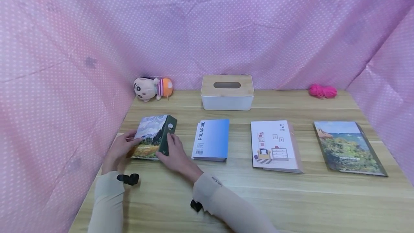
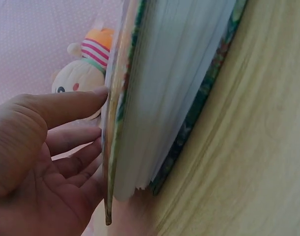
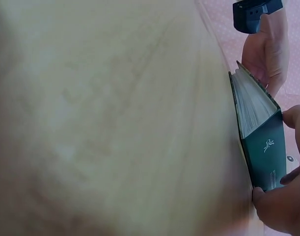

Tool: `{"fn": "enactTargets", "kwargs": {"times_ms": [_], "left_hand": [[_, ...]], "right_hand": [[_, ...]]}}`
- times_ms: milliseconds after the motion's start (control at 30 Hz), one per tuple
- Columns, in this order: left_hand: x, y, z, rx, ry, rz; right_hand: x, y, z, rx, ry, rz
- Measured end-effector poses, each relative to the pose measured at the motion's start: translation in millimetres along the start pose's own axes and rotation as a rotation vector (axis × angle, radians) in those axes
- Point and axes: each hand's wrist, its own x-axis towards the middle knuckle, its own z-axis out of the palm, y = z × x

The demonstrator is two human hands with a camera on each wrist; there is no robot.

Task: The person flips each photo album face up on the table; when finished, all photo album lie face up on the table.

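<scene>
A thick photo album (image 1: 148,136) with a painted landscape cover and dark green spine lies at the table's left. My left hand (image 1: 121,148) is at its left edge, fingers fairly straight; in the left wrist view its thumb (image 2: 76,108) touches the cover's edge beside the white pages (image 2: 174,83). Across the album, my right hand (image 1: 176,155) grips the spine side. The right wrist view shows its thumb low on the green spine (image 3: 267,152) and a finger at the spine's upper edge. Some fingertips of the left hand are hidden behind the cover.
To the right lie a blue Polaroid album (image 1: 211,139), a white album with a furniture drawing (image 1: 273,145) and another painted-cover album (image 1: 350,148). Along the back are a plush toy (image 1: 152,89), a tissue box (image 1: 227,98) and pink yarn (image 1: 322,91). Pink dotted cloth (image 1: 226,28) surrounds the table.
</scene>
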Motion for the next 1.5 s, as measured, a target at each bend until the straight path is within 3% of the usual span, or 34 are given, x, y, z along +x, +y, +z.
{"fn": "enactTargets", "kwargs": {"times_ms": [267,600,867,1067,1333,1500], "left_hand": [[-0.9,5.5,0.1,0.010,-0.014,0.018],[-0.6,11.2,4.3,-0.013,-0.024,-0.048],[-4.3,15.1,7.3,0.001,-0.036,0.008],[-6.1,24.0,8.0,-0.025,-0.130,-0.024],[-10.0,35.5,12.3,-0.039,-0.209,-0.067],[-11.0,44.6,15.0,0.032,-0.248,-0.030]], "right_hand": [[-2.3,-4.3,-2.0,0.043,-0.007,0.023],[-3.7,-4.7,-6.4,0.114,0.038,0.028],[-1.9,-9.6,-11.9,0.177,0.055,0.036],[-0.5,-16.2,-18.8,0.219,0.047,0.049],[0.9,-21.5,-27.4,0.346,0.106,0.113],[2.7,-22.3,-30.0,0.495,0.128,0.173]]}}
